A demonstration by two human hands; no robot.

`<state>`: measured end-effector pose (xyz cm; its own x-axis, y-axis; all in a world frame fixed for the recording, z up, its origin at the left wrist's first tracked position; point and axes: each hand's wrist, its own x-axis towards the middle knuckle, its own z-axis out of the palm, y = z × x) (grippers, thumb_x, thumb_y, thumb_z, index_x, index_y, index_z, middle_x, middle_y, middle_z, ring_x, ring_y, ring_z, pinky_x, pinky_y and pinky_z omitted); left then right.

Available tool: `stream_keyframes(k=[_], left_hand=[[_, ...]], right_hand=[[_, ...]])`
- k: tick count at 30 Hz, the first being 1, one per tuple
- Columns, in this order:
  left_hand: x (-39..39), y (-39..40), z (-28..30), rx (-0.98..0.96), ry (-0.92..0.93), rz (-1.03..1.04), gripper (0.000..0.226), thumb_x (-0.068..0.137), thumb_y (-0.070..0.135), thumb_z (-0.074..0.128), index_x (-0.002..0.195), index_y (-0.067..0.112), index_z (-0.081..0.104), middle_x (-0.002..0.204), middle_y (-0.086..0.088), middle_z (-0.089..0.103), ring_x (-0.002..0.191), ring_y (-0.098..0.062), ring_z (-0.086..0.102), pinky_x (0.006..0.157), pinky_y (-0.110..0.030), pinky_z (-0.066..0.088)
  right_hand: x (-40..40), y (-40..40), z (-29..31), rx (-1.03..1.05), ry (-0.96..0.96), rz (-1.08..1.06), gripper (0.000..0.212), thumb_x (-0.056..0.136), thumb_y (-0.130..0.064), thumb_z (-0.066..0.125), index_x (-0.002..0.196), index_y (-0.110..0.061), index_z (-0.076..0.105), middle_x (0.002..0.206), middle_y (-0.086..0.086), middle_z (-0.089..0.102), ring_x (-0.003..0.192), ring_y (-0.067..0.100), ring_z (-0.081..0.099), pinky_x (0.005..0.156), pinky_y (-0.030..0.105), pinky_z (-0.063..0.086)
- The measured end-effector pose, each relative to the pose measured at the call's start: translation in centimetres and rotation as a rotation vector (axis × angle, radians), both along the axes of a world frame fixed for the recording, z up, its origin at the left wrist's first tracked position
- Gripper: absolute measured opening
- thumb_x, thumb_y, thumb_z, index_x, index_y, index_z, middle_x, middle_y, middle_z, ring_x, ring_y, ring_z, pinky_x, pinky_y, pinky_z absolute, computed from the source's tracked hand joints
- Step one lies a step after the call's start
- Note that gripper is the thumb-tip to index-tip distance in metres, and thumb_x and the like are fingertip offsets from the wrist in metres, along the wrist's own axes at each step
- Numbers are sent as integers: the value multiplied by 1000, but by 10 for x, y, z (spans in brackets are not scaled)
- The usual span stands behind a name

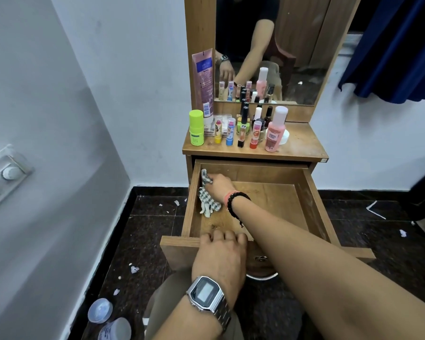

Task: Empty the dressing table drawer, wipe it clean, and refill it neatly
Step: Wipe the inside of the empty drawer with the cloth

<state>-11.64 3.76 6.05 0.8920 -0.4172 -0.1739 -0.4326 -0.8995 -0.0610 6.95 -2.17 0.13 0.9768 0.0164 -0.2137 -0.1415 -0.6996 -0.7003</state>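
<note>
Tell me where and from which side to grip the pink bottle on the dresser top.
Take the pink bottle around its wide body, coming from the right front. It stands upright at the right end of the row; tubes crowd its left, a white jar sits behind, and the cap looks narrower.

Drawer (pixel 312 192) right side clear; cloth (pixel 207 197) & right hand (pixel 219 186) block back-left corner

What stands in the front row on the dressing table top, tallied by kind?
Lime-green stick: 1
Printed lip balms, with yellow base, blue base and red base: 3
Black-based clear tube: 1
Pink bottle: 1
Total: 6
</note>
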Motion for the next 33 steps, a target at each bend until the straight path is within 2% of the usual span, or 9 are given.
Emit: stream_keyframes(k=[3, 6, 11, 15, 19, 23, 27, 31, 33], left_hand=[[0, 0, 1, -9, -10, 0, 31, 98, 17, 30, 127, 13, 38, 131, -12, 47, 121, -32, 42, 100, -43, 31], [0, 0, 1, -8, -4, 4, 30, 98, 16, 29, 126, 13, 39, 131, -13, 47, 122, -32, 41, 100, -44, 30], [0, 0, 0, -12, 4, 17, 30, 97, 15, 28, 126, 12, 39, 134, -15, 46, 126, -33, 39, 102, -45, 29], [0, -2, -2, 0, 10, 22, 31, 97, 15, 29, 127, 12, 39, 134, -15, 45, 128, -34, 38, 103, -46, 28], [0, -1, -2, -3, 2, 21, 31, 97, 15, 30, 127, 12, 39, 133, -14, 45, 126, -33, 39, 102, -44, 29], [0, 0, -1, 8, 0, 12, 32, 97, 15, 29, 127, 11, 39, 135, -15, 45, 128, -36, 37, 103, -46, 28], [0, -1, -1, 0, -3, 13, 35, 98, 16, 29, 131, 11, 36, 135, -15, 44, 127, -35, 37, 103, -46, 28], [0, -1, -2, -10, 3, 15, 33, 98, 16, 30, 129, 11, 38, 134, -14, 45, 126, -35, 38, 102, -45, 29], [0, 0, -1, -13, 2, 12, 32, 97, 16, 30, 129, 11, 38, 133, -14, 45, 125, -34, 39, 102, -45, 29]], right_hand=[[2, -2, 4, 232, 170, -198, 35, 97, -15, 48, 128, 0, 55, 121, 18, 62, 107, 32, 61, 94, 35, 48], [-9, -5, 7, 941, 314, -571, 32, 99, -11, 47, 128, 1, 53, 105, 17, 65, 86, 27, 64, 86, 40, 51], [-12, -32, 8, 1384, 139, -927, 33, 96, 2, 47, 128, 2, 51, 131, 19, 56, 119, 31, 56, 97, 42, 49], [-11, -38, 15, 1313, 101, -992, 36, 93, 3, 52, 129, -3, 50, 130, 12, 56, 114, 25, 58, 79, 28, 52], [-9, -14, 16, 1251, 177, -862, 36, 93, 4, 51, 128, -4, 52, 126, 16, 59, 113, 31, 60, 91, 43, 51], [-7, 2, 6, 881, 162, -610, 38, 91, -4, 59, 129, -6, 54, 121, 17, 63, 103, 29, 63, 93, 41, 51], [-8, -3, 6, 454, 65, -280, 43, 92, -13, 55, 136, -13, 53, 111, 6, 65, 66, 11, 55, 61, 23, 47], [0, -1, 3, 277, -45, -165, 41, 93, -11, 53, 134, -14, 56, 117, 8, 65, 59, 3, 42, 54, 14, 34], [1, 3, 1, 222, -51, -123, 41, 92, -8, 51, 133, -12, 56, 127, 11, 62, 67, 10, 47, 58, 17, 36]])
